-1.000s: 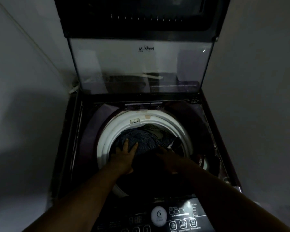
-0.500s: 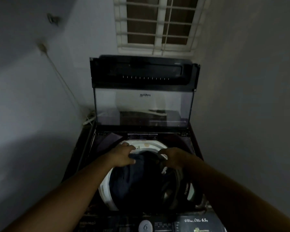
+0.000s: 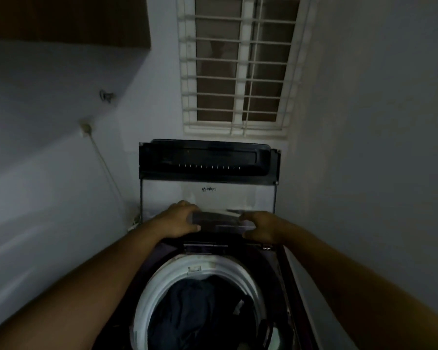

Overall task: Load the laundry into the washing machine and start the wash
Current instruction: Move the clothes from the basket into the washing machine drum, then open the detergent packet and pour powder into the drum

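Note:
The top-loading washing machine stands below me, its white drum rim (image 3: 147, 294) ringing a pile of dark blue and black laundry (image 3: 195, 306) inside the tub. The glass lid (image 3: 250, 195) stands upright behind the drum, with its dark top panel (image 3: 208, 160) above. My left hand (image 3: 177, 222) and my right hand (image 3: 259, 227) hover side by side above the back of the tub, just in front of the lid's lower glass. Their fingers are loosely curled and nothing is in them.
The machine fills a narrow gap between grey walls on both sides. A barred window (image 3: 238, 64) sits above the lid. A wall socket with a cable (image 3: 106, 168) runs down the left wall to the machine's back corner.
Both hands have come up out of the drum, off the dark laundry, and now sit higher in front of the lid. My view has tilted upward, and the control panel has left it.

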`<state>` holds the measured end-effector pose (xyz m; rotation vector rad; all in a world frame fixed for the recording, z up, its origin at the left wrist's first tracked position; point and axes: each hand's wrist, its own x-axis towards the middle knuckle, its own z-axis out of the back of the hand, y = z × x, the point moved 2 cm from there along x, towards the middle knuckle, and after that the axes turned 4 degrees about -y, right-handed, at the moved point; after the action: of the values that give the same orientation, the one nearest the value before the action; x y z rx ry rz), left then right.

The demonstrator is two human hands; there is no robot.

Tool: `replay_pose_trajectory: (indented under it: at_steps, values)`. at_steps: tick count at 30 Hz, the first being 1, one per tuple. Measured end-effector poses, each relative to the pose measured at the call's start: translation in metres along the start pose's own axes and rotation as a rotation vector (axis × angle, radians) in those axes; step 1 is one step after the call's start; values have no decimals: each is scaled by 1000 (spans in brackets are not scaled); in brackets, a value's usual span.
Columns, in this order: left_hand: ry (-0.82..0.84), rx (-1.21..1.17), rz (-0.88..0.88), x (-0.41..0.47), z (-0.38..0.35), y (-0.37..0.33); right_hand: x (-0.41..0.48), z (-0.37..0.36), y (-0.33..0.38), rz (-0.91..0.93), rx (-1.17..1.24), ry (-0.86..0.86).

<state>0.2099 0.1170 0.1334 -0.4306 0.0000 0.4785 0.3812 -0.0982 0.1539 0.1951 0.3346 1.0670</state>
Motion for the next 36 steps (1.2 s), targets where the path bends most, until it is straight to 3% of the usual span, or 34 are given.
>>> replay_pose_trajectory:
  at_steps: [7, 14, 25, 36]
  values:
    - [-68, -21, 74, -17, 20, 24, 27, 13, 13, 48, -31, 37]
    - [-184, -53, 236, -98, 39, 81, 60, 11, 85, 188, -60, 76]
    - [-345, -104, 623, -335, 18, 183, 38, -60, 251, 471, -41, 213]
    - [-466, -183, 968, -564, -76, 191, -57, -211, 391, 731, -72, 413]
